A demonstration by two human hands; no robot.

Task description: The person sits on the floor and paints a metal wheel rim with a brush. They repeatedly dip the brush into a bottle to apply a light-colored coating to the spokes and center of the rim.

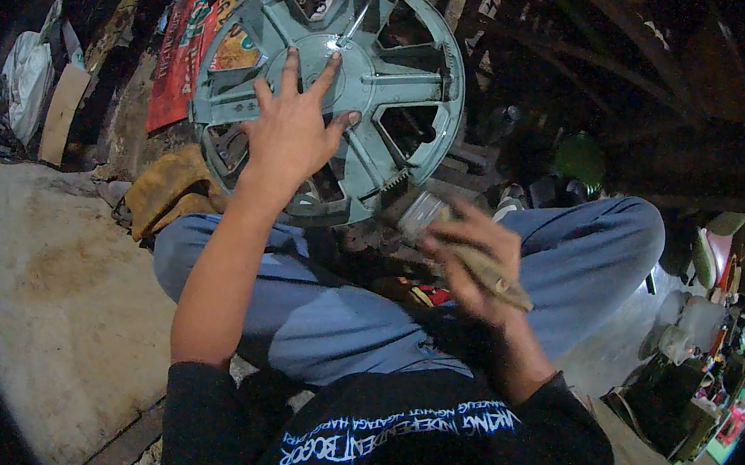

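Observation:
A large round grey-green part (pixel 385 87) with broad spokes and open gaps, like a wheel, stands tilted in front of my crossed legs. My left hand (pixel 298 124) lies on its hub with the fingers spread. Near the lower right of its rim, my right hand (pixel 476 259) is closed around the wooden handle of a flat paintbrush (pixel 497 279). The brush's metal band and bristle end point up and left toward the rim. Motion smears the bristles, so I cannot tell whether they touch it.
A red printed sheet (pixel 180 56) lies behind the round part on the left. Brownish-yellow cloth (pixel 172 193) is bunched by my left knee. White plastic bags (pixel 27 83) and a cardboard strip (pixel 64 112) lie far left. Mixed clutter (pixel 705 377) fills the right side.

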